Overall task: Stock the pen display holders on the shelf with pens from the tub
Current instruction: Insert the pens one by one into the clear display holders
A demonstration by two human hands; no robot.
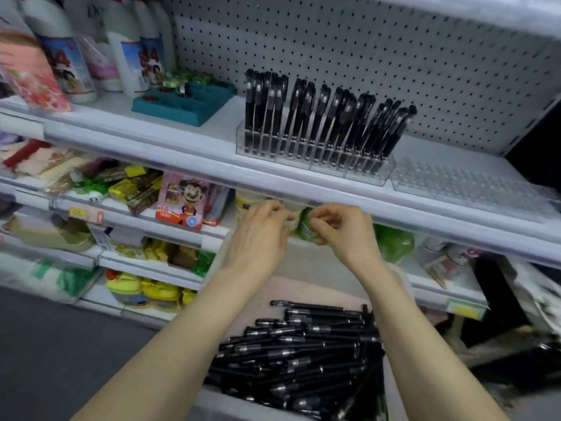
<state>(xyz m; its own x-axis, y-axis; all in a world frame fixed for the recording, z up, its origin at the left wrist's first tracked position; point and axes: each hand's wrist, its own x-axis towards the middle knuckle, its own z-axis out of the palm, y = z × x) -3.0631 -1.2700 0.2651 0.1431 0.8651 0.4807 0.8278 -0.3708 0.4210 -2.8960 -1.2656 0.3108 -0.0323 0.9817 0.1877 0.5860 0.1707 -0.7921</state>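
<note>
A clear pen display holder (303, 162) on the upper shelf holds several black pens (318, 117) standing upright. To its right lies a second clear holder (461, 183) with no pens in it. Below, a tub (291, 290) holds a heap of black pens (303, 354). My left hand (261, 235) and my right hand (340, 229) are raised close together just under the shelf's front edge, above the tub. Fingers of both hands are curled toward each other. No pen shows in either hand.
A white pegboard (364, 50) backs the upper shelf. A teal tray (185, 101) and white bottles (127, 50) stand to the left of the holders. Lower shelves carry packaged goods, including a pink cartoon box (182, 205) and green packs (394, 241). Grey floor lies at lower left.
</note>
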